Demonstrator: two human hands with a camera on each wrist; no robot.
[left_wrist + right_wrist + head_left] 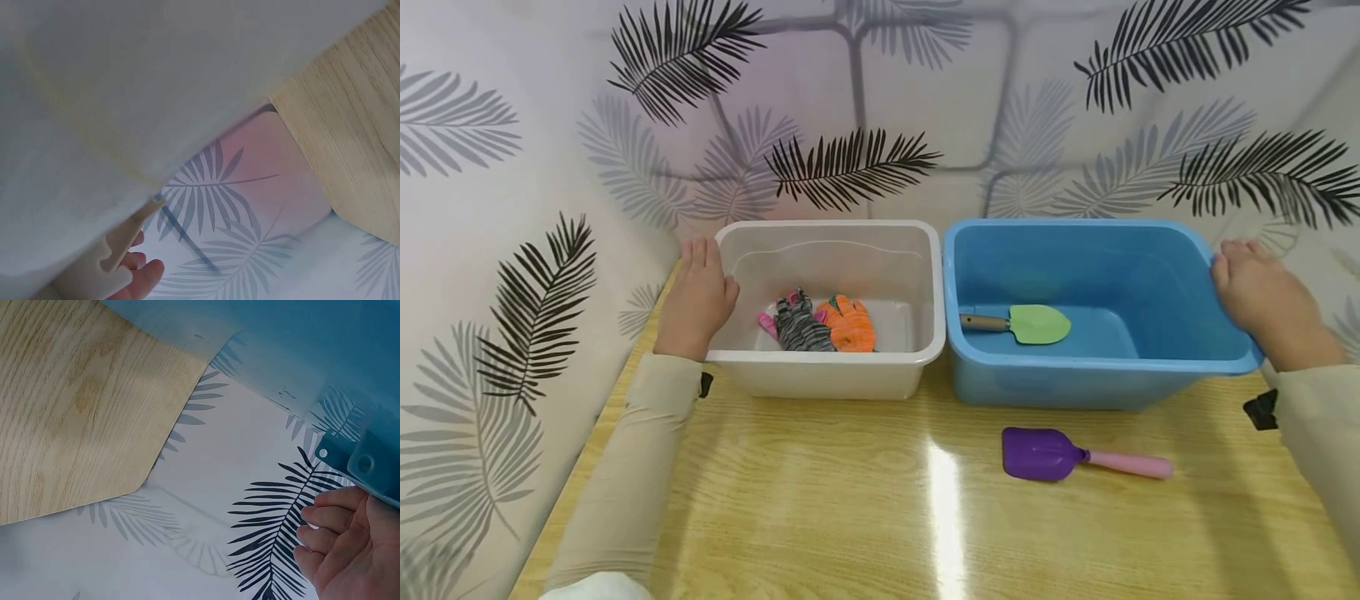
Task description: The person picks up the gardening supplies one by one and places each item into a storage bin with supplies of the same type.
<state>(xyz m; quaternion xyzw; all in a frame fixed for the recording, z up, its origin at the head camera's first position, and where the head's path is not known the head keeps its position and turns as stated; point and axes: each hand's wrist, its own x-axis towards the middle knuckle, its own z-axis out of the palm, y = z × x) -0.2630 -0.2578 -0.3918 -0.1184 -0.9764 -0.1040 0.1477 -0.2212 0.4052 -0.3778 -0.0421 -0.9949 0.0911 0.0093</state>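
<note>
My left hand [698, 296] holds the left rim of a white bin [820, 377], its thumb over the edge. In the left wrist view, fingertips [147, 280] show beside the rim. A grey striped knit glove [801, 323] and an orange one [850, 325] lie inside, with a pink piece beside them. My right hand [1270, 300] grips the right rim of a blue bin [1052, 385]; its fingers [331, 519] curl below that rim in the right wrist view. A green trowel [1039, 324] with a brown handle lies in the blue bin.
On the wooden table [820, 500], in front of the blue bin, lies a purple shovel [1041, 454] with a pink handle. The bins stand side by side, almost touching. Behind them hangs a leaf-patterned cloth [925, 100]; the table's left edge runs beside my left arm.
</note>
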